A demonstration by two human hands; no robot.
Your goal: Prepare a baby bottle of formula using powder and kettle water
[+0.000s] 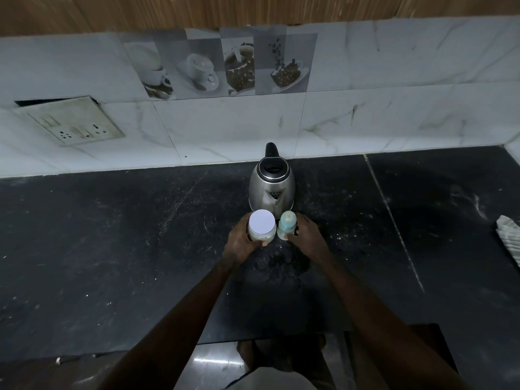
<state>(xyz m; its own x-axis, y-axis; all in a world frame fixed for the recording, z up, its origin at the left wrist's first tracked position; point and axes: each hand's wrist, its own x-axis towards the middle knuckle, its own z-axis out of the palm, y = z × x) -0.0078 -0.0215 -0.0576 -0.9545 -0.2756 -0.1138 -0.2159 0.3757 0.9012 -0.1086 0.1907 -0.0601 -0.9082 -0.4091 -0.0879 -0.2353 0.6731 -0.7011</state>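
Observation:
A clear powder jar (pixel 262 227) with a white lid stands on the black counter (pixel 112 249), and my left hand (pixel 240 242) grips it from the left. Right beside it stands a baby bottle (pixel 286 225) with a pale green cap, which my right hand (pixel 308 239) grips from the right. Jar and bottle almost touch. Just behind them sits a steel kettle (pixel 271 187) with a black lid and handle, its spout facing me.
A tiled wall runs along the back of the counter, with a switch and socket plate (pixel 74 122) at the left. A folded cloth (pixel 509 237) lies at the right edge. The counter's front edge (pixel 140 353) is close to my body.

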